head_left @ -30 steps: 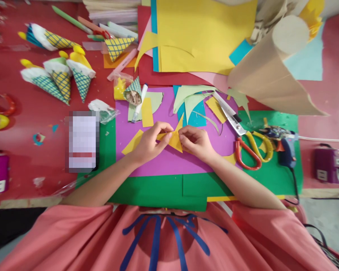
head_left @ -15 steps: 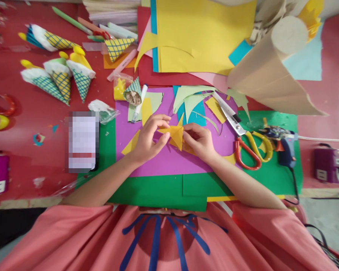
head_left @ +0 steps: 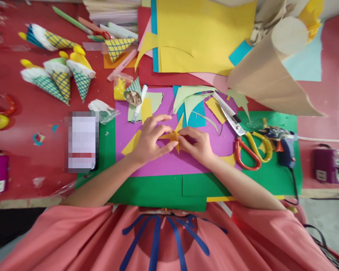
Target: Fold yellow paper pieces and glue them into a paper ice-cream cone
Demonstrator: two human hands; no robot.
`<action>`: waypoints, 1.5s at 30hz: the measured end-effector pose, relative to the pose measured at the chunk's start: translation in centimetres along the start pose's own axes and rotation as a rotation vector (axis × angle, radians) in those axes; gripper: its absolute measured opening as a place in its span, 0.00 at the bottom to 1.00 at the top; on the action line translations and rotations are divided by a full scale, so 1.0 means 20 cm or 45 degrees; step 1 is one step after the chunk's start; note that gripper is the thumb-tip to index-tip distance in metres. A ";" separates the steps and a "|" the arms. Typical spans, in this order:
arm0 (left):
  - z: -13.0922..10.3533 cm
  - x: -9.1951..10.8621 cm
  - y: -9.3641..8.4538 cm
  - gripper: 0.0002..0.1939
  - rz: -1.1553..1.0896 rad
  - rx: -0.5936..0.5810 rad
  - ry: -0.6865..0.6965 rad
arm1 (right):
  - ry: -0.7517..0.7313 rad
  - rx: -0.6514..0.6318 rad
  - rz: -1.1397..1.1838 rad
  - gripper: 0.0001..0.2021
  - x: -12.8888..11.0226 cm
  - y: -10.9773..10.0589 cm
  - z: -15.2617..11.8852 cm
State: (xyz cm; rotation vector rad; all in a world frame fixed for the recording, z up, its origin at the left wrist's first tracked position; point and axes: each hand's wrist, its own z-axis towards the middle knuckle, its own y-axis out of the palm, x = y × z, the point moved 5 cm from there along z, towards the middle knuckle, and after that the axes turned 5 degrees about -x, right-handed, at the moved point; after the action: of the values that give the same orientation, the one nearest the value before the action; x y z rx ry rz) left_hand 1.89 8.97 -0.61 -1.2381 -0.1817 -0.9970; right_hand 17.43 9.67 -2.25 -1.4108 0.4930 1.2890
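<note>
Between my two hands is a small folded piece of yellow paper (head_left: 169, 137) with pointed tips. My left hand (head_left: 152, 139) pinches it from the left with thumb and fingers. From the right, my right hand (head_left: 199, 143) grips its other side between thumb and forefinger. Part of the paper is hidden behind the fingertips. Both hands are above a purple sheet (head_left: 155, 167). Yellow offcuts (head_left: 132, 143) and pale green scraps (head_left: 190, 103) lie around them. Scissors (head_left: 237, 131) with red and yellow handles rest right of my right hand.
A blue glue gun (head_left: 286, 150) lies on the right with its cord hanging down. A large brown paper cone (head_left: 268, 75) stands behind it. Small patterned cones (head_left: 56, 77) lie at the left, above a phone (head_left: 83, 143). Yellow sheets (head_left: 203, 34) are stacked at the back.
The yellow paper has turned, so its broad face now shows less and narrow edges show. My left thumb and fingers have moved right, closing on it beside my right fingertips.
</note>
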 end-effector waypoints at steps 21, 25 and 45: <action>0.01 0.02 0.01 0.02 -0.085 -0.021 0.080 | -0.154 0.018 -0.065 0.05 -0.03 0.00 -0.02; 0.01 0.01 0.01 0.04 -0.103 -0.028 0.065 | -0.159 0.014 -0.073 0.07 -0.03 0.00 -0.02; -0.04 -0.07 -0.01 0.05 -0.397 0.127 0.074 | -0.081 0.166 0.232 0.12 0.03 -0.05 0.00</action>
State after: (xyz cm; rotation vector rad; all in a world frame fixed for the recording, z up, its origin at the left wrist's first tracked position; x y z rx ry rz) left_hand 0.58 9.13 -1.63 -1.1078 -0.3835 -1.2756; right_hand 18.50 10.16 -2.35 -1.2345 0.6624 1.4163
